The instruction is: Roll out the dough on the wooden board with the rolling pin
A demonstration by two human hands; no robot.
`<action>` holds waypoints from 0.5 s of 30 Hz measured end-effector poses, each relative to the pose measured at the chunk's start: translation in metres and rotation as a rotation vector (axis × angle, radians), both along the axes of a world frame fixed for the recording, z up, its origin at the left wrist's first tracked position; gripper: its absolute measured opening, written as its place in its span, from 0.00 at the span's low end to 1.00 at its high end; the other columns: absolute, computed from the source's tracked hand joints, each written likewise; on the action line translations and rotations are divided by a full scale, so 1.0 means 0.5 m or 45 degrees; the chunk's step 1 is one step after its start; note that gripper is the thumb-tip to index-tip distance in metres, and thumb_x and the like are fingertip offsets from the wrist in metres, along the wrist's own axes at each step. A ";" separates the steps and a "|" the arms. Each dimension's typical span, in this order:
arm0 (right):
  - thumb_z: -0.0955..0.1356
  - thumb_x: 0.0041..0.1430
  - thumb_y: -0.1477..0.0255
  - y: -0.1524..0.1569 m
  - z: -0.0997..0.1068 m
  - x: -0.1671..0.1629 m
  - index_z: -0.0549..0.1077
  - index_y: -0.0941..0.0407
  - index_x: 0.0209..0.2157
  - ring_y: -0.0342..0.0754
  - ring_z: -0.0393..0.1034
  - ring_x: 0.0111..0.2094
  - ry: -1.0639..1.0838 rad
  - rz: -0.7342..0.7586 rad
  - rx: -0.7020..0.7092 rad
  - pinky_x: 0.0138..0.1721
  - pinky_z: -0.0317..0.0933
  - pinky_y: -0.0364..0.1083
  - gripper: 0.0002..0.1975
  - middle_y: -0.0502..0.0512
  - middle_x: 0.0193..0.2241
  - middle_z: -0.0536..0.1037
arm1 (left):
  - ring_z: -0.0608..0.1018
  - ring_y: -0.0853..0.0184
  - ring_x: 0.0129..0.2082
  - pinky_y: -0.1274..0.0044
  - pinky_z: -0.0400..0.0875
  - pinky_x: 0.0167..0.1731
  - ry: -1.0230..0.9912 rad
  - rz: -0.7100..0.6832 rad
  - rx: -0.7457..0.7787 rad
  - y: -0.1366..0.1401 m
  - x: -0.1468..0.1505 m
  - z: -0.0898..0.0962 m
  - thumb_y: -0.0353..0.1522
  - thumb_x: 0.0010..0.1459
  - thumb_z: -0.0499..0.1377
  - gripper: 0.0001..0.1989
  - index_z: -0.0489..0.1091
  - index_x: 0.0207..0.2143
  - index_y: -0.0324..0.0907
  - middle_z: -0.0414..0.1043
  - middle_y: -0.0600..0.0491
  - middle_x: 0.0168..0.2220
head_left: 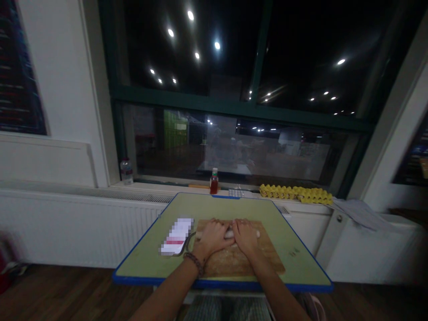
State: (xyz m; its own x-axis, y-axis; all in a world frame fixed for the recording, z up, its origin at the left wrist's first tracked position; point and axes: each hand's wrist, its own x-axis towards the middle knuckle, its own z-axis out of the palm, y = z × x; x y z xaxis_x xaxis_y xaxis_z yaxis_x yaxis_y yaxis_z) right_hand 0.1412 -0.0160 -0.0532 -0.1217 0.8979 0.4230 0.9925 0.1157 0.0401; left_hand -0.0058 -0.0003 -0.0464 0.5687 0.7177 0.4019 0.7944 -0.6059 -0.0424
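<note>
Side by side, my two hands rest on a pale, rounded roll that looks like dough (229, 233), lying across a wooden board (230, 263). My left hand (213, 235) lies over its left part, fingers stretched forward and thumb pointing right. Over the right part lies my right hand (245, 235), palm down with fingers extended. The roll shows between the hands and its ends stick out past them; the hands hide the rest. Whitish smears mark the board. Left of the board is a phone (176, 237) with a lit, blurred screen.
The board sits on a yellow-green table (301, 263) with a blue edge. Along the windowsill stand a bottle of red liquid (214, 182), a clear bottle (126, 171) and yellow egg trays (296, 194). A grey cloth (357, 212) hangs at right. White radiators (67, 227) flank the table.
</note>
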 end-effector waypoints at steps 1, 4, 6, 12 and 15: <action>0.55 0.69 0.72 -0.002 0.005 -0.001 0.76 0.57 0.44 0.51 0.72 0.44 0.020 -0.028 0.000 0.49 0.59 0.49 0.19 0.61 0.41 0.79 | 0.79 0.56 0.38 0.66 0.67 0.46 -0.006 -0.001 -0.001 0.001 0.001 0.000 0.44 0.57 0.56 0.19 0.72 0.42 0.40 0.79 0.46 0.35; 0.54 0.69 0.73 -0.006 0.010 -0.002 0.76 0.57 0.42 0.50 0.73 0.42 0.033 -0.061 -0.004 0.48 0.60 0.49 0.20 0.62 0.40 0.80 | 0.78 0.57 0.39 0.67 0.66 0.45 -0.033 -0.013 -0.002 0.004 0.002 -0.002 0.44 0.58 0.56 0.17 0.73 0.40 0.40 0.78 0.46 0.36; 0.55 0.69 0.74 -0.005 0.006 0.000 0.76 0.58 0.43 0.50 0.73 0.42 0.001 -0.061 -0.003 0.48 0.60 0.50 0.19 0.63 0.40 0.80 | 0.77 0.58 0.40 0.67 0.66 0.45 -0.072 -0.005 0.002 0.005 0.003 -0.005 0.44 0.58 0.56 0.17 0.72 0.40 0.41 0.77 0.47 0.38; 0.55 0.68 0.73 0.027 -0.016 0.011 0.73 0.58 0.50 0.52 0.69 0.51 -0.003 0.002 -0.062 0.53 0.58 0.51 0.20 0.64 0.49 0.76 | 0.71 0.57 0.49 0.67 0.64 0.49 -0.131 -0.033 0.045 0.005 0.000 -0.012 0.44 0.60 0.53 0.19 0.67 0.49 0.42 0.73 0.47 0.47; 0.52 0.69 0.70 0.048 -0.009 0.013 0.73 0.60 0.51 0.52 0.68 0.53 0.108 0.060 -0.210 0.56 0.55 0.51 0.24 0.64 0.52 0.75 | 0.70 0.57 0.50 0.66 0.63 0.51 -0.134 -0.076 0.026 0.011 -0.002 -0.012 0.43 0.62 0.52 0.20 0.66 0.51 0.42 0.72 0.47 0.49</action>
State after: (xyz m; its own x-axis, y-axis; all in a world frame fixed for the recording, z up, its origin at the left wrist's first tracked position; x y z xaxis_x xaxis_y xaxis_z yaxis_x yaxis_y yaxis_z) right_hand 0.1479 0.0078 -0.0576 -0.1353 0.9501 0.2811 0.9849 0.1600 -0.0667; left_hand -0.0070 0.0053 -0.0524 0.5645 0.6747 0.4755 0.7574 -0.6524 0.0264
